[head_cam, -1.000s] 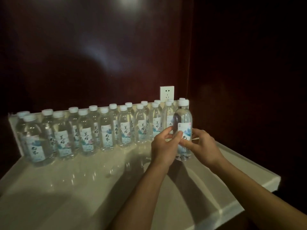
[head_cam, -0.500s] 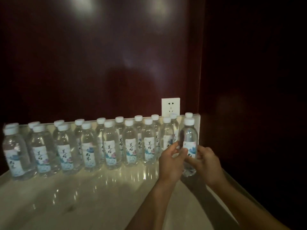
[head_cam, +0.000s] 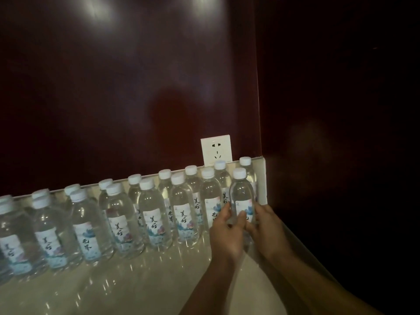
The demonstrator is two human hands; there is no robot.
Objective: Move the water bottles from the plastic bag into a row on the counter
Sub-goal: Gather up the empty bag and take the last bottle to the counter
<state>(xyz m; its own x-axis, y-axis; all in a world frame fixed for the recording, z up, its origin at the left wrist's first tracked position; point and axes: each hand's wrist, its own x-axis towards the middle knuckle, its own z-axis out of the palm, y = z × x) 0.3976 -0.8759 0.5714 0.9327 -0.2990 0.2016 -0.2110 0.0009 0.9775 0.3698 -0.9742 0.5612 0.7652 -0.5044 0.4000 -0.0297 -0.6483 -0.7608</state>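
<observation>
Bottles at the far left (head_cam: pixel 9 242) cut off by the frame edge, dim and blurred, count not clear. Two staggered lines of water bottles (head_cam: pixel 154 214) upright on the pale counter (head_cam: pixel 113 287), white caps up, long axes vertical, back line partly hidden behind the front one and standing against the low backsplash (head_cam: pixel 263 180). White wall socket (head_cam: pixel 216 150) on the dark red panel (head_cam: pixel 113 98) above the right end. Held bottle (head_cam: pixel 242 198) upright at the right end of the front line, just beside its neighbour, base hidden behind both hands. Left hand (head_cam: pixel 225 233) with fingers (head_cam: pixel 223 212) curled round the bottle's left side; right hand (head_cam: pixel 270 230) with fingers wrapped round the right side, over the label. Forearms crossing the counter's near right part.
</observation>
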